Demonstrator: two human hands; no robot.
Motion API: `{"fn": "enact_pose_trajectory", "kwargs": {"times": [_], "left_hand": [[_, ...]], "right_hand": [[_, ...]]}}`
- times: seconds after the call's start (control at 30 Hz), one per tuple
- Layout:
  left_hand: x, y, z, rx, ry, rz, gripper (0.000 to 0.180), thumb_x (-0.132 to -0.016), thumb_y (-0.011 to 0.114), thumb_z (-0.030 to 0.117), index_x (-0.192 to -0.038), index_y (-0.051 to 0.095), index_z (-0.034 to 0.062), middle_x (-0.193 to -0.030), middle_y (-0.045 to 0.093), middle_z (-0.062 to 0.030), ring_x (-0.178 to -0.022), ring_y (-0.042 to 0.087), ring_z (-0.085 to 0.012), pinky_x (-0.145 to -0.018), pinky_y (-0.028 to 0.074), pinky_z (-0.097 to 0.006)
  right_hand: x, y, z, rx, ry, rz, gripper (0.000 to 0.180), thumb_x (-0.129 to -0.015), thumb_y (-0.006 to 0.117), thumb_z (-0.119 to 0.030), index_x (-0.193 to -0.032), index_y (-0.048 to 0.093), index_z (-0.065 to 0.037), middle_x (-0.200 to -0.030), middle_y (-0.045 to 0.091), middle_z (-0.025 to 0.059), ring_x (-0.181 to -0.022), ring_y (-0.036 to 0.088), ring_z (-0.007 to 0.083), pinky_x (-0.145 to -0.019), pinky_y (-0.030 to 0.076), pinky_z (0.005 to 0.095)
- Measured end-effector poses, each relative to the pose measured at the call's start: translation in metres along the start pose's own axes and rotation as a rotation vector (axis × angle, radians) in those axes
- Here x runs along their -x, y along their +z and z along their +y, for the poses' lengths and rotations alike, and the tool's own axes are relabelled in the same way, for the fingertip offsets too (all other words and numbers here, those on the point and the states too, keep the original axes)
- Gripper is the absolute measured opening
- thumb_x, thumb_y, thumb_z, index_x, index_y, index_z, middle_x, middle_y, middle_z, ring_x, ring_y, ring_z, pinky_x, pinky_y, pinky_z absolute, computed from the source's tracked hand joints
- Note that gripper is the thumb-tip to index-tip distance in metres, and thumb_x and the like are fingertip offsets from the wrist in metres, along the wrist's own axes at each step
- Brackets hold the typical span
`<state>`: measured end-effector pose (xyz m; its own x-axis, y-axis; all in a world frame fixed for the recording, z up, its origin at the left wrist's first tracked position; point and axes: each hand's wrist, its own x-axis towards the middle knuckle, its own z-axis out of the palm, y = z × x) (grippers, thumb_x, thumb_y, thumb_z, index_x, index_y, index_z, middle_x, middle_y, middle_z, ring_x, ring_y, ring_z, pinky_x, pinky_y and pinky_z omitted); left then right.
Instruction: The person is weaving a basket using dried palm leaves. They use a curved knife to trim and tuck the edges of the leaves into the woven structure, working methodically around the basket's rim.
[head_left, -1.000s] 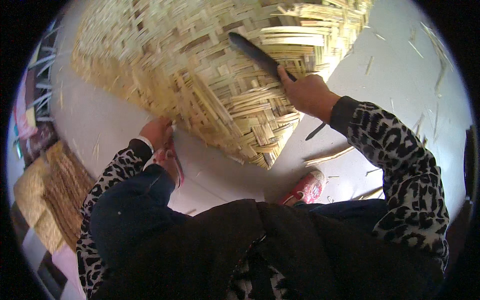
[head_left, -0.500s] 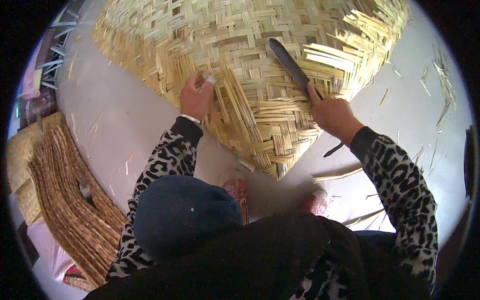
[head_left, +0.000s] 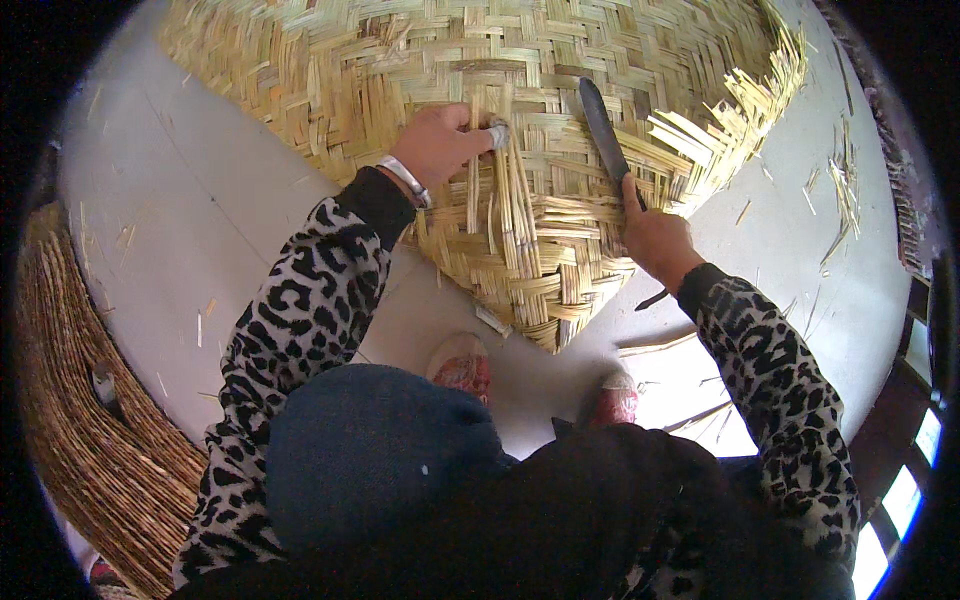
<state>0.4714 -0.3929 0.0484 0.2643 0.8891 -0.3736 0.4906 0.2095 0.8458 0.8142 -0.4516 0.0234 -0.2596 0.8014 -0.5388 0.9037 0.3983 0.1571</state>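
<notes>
A large mat (head_left: 420,60) woven from flat, pale plant strips lies in front of me, its pointed corner toward my feet. My left hand (head_left: 445,145), with a white wrapping on one finger and a metal bracelet at the wrist, is closed on a bundle of strips (head_left: 515,205) that stands up from the weave. My right hand (head_left: 660,240) grips a long dark knife (head_left: 605,130) with its forefinger stretched along it. The blade lies over the mat, pointing away from me, to the right of the bundle. Jagged strip ends (head_left: 700,140) stick out along the mat's right edge.
A thick bundle of brown stalks or matting (head_left: 100,450) lies at the left. Loose strip scraps (head_left: 845,190) are scattered over the pale floor (head_left: 220,240). My shoes (head_left: 462,368) are just below the mat's corner. Dark furniture or framing stands at the far right.
My left hand has moved right, onto the raised strips, which now stand more upright and closer together. The knife remains in my right hand, its tip shifted slightly right. The view has turned a little.
</notes>
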Motion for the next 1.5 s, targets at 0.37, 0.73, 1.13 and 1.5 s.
{"fn": "enact_pose_trajectory", "kwargs": {"times": [0.37, 0.73, 1.13, 1.5], "left_hand": [[0.009, 0.016, -0.05, 1.049, -0.247, 0.001, 0.035, -0.102, 0.055, 0.03, -0.131, 0.051, 0.0115, -0.119, 0.061, -0.0024, -0.108, 0.061, -0.0184, -0.096, 0.052, -0.043], [0.041, 0.032, -0.017, 0.897, -0.063, 0.073, 0.025, -0.094, 0.066, 0.018, -0.116, 0.063, 0.006, -0.099, 0.065, 0.0003, -0.089, 0.062, -0.008, -0.071, 0.051, -0.024], [0.011, 0.038, -0.054, 0.901, -0.224, 0.023, 0.037, -0.099, 0.058, 0.015, -0.133, 0.047, 0.0052, -0.116, 0.063, -0.0054, -0.105, 0.064, -0.0199, -0.087, 0.056, -0.04], [0.027, 0.035, -0.063, 0.735, -0.278, 0.149, 0.034, -0.088, 0.074, 0.026, -0.109, 0.059, 0.003, -0.096, 0.066, -0.006, -0.085, 0.065, -0.0159, -0.072, 0.054, -0.034]], "right_hand": [[0.005, 0.008, -0.007, -0.06, 0.076, 0.101, 0.073, -0.091, 0.049, -0.015, -0.156, 0.017, -0.004, -0.078, 0.069, 0.0225, -0.064, 0.07, 0.0368, -0.062, 0.056, 0.0523], [0.006, 0.006, -0.007, -0.048, 0.041, 0.107, 0.072, -0.091, 0.046, -0.015, -0.156, 0.016, -0.003, -0.076, 0.068, 0.0233, -0.063, 0.069, 0.0392, -0.059, 0.055, 0.0533], [0.008, 0.003, -0.008, -0.071, 0.081, 0.056, 0.073, -0.092, 0.045, -0.015, -0.157, 0.014, -0.007, -0.086, 0.069, 0.0252, -0.071, 0.07, 0.0392, -0.066, 0.056, 0.0527], [0.009, 0.002, -0.008, -0.071, 0.07, 0.075, 0.071, -0.093, 0.044, -0.016, -0.157, 0.015, -0.008, -0.084, 0.069, 0.0244, -0.071, 0.07, 0.0399, -0.067, 0.056, 0.052]]}}
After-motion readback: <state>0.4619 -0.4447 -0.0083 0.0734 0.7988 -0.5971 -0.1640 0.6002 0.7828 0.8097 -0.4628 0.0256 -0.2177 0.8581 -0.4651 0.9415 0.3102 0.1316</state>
